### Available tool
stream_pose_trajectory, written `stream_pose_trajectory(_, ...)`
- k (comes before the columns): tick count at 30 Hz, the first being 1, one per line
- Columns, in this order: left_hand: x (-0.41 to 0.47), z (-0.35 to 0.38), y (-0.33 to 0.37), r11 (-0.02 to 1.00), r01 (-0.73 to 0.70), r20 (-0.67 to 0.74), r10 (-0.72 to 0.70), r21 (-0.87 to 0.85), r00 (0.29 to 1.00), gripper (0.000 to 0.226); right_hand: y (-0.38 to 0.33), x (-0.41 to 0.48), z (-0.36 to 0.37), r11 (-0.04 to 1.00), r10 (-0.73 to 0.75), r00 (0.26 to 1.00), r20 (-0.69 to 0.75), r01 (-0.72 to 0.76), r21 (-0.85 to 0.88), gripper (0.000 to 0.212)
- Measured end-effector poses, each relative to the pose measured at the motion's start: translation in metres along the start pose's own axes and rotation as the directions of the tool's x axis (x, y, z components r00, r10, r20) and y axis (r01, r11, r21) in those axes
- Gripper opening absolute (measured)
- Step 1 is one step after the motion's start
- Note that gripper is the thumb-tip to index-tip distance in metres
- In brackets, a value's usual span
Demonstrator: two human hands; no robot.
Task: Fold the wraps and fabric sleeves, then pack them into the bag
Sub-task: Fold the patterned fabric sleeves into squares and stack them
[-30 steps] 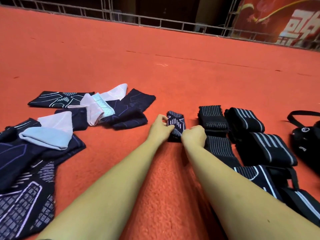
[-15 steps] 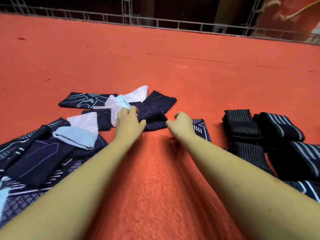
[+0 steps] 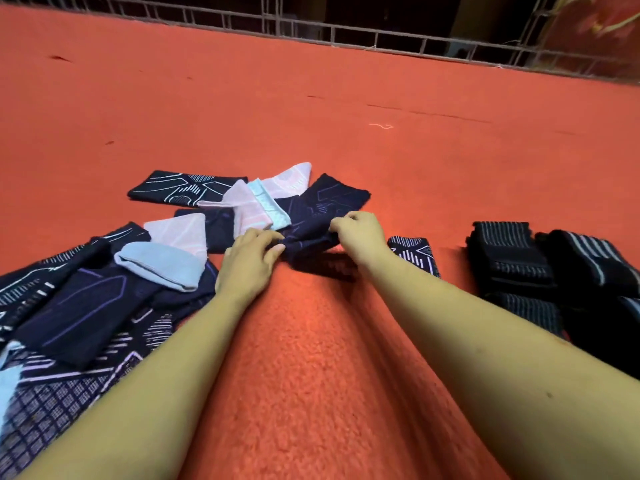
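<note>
1. On the red carpet [image 3: 346, 133], seen from the head camera, my left hand [image 3: 249, 261] and my right hand [image 3: 360, 237] met over one dark navy sleeve [image 3: 308, 237]. It sat in the middle of the view, at the near edge of the unfolded heap [image 3: 86, 306].
2. Both hands were pinching it. The fingers [image 3: 273, 249] of my left hand were curled round its left end, and those of my right hand were bunched on its right end. The cloth was gathered between them and partly raised, with a shadow beneath.
3. I judged that I held both ends so that I could draw this sleeve clear of its neighbours and stretch it flat for folding.
4. The layout looked like sorting: loose pieces lay to my left and finished pieces to my right, with bare carpet between as working room.
5. Counted, the finished side held one folded sleeve [image 3: 414, 252] just beside my right wrist. Beyond it were the striped wraps [image 3: 505, 251], at least three rolled or folded bundles, with more cut off by the frame's edge.
6. The heap overlapped too much for a sure count. I made out five pale pink or light blue pieces and several dark patterned ones.
7. No bag was in view, so I judged that packing was not yet begun.
</note>
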State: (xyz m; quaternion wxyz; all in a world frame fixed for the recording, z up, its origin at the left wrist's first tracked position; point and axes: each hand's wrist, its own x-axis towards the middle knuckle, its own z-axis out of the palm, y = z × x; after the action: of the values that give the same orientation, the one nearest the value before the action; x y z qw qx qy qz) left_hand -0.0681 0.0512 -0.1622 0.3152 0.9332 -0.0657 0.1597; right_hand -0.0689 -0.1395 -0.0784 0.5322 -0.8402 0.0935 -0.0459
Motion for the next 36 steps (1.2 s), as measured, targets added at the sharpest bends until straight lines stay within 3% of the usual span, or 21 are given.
stream_pose_trajectory(3, -0.008, -0.008, 0.005, 0.994, -0.046, 0.013, 0.047, -0.103, 0.999, 0.009, -0.032, -0.022, -0.026, 0.995, -0.070, 0.992, 0.109, 0.062, 0.075, 0.027)
stream_pose_trajectory(5, -0.017, -0.017, 0.024, 0.932, 0.085, 0.016, -0.085, -0.351, 0.996, 0.010, -0.046, -0.040, -0.041, 0.982, -0.086, 0.989, 0.120, 0.064, 0.178, 0.027)
stream_pose_trajectory(7, -0.030, -0.028, 0.050, 0.719, 0.300, 0.109, -0.300, -0.627, 0.948, 0.011, -0.055, -0.060, -0.056, 0.963, -0.049, 0.987, 0.153, 0.006, 0.268, 0.019)
stream_pose_trajectory(9, -0.045, -0.038, 0.073, 0.489, 0.451, 0.286, -0.377, -0.746, 0.881, 0.023, -0.059, -0.081, -0.073, 0.969, -0.054, 0.969, 0.242, -0.007, 0.247, 0.022)
stream_pose_trajectory(11, -0.063, -0.050, 0.093, 0.333, 0.529, 0.435, -0.318, -0.780, 0.842, 0.029, -0.063, -0.103, -0.093, 0.984, -0.106, 0.921, 0.374, 0.043, 0.173, 0.027)
stream_pose_trajectory(15, -0.096, -0.066, 0.113, 0.029, 0.606, 0.566, -0.324, -0.795, 0.758, 0.028, -0.070, -0.147, -0.125, 0.988, -0.117, 0.795, 0.595, 0.031, 0.153, 0.026)
stream_pose_trajectory(18, -0.123, -0.077, 0.119, -0.214, 0.644, 0.676, -0.315, -0.735, 0.666, 0.015, -0.067, -0.176, -0.139, 0.971, -0.101, 0.815, 0.571, -0.044, 0.234, 0.028)
stream_pose_trajectory(22, -0.161, -0.085, 0.117, -0.196, 0.590, 0.612, -0.404, -0.783, 0.679, 0.015, -0.036, -0.201, -0.138, 0.861, 0.023, 0.926, 0.376, -0.210, 0.463, 0.007)
stream_pose_trajectory(24, -0.174, -0.086, 0.107, -0.181, 0.485, 0.503, -0.514, -0.855, 0.695, 0.017, -0.006, -0.207, -0.128, 0.859, 0.181, 0.955, 0.236, -0.270, 0.435, 0.008)
stream_pose_trajectory(26, -0.191, -0.089, 0.100, -0.042, 0.440, 0.381, -0.579, -0.897, 0.721, 0.020, 0.029, -0.210, -0.117, 0.929, 0.273, 0.960, 0.056, -0.279, 0.243, 0.011)
stream_pose_trajectory(28, -0.210, -0.089, 0.097, 0.102, 0.465, 0.322, -0.590, -0.880, 0.740, 0.025, 0.055, -0.213, -0.107, 0.974, 0.222, 0.971, -0.085, -0.225, -0.027, 0.017)
stream_pose_trajectory(30, -0.230, -0.088, 0.096, 0.251, 0.523, 0.300, -0.589, -0.815, 0.750, 0.024, 0.065, -0.227, -0.102, 0.964, 0.154, 0.971, -0.183, -0.188, -0.187, 0.018)
stream_pose_trajectory(33, -0.244, -0.086, 0.084, 0.560, 0.582, 0.174, -0.616, -0.589, 0.768, 0.012, 0.069, -0.252, -0.095, 0.930, 0.026, 0.986, -0.166, -0.085, -0.358, 0.047)
stream_pose_trajectory(35, -0.247, -0.087, 0.083, 0.677, 0.570, 0.120, -0.589, -0.466, 0.799, 0.004, 0.077, -0.267, -0.088, 0.761, -0.234, 0.968, -0.086, 0.128, -0.636, 0.056)
stream_pose_trajectory(36, -0.248, -0.087, 0.085, 0.701, 0.548, 0.107, -0.568, -0.457, 0.816, 0.002, 0.082, -0.270, -0.083, 0.670, -0.363, 0.932, -0.001, 0.260, -0.696, 0.057)
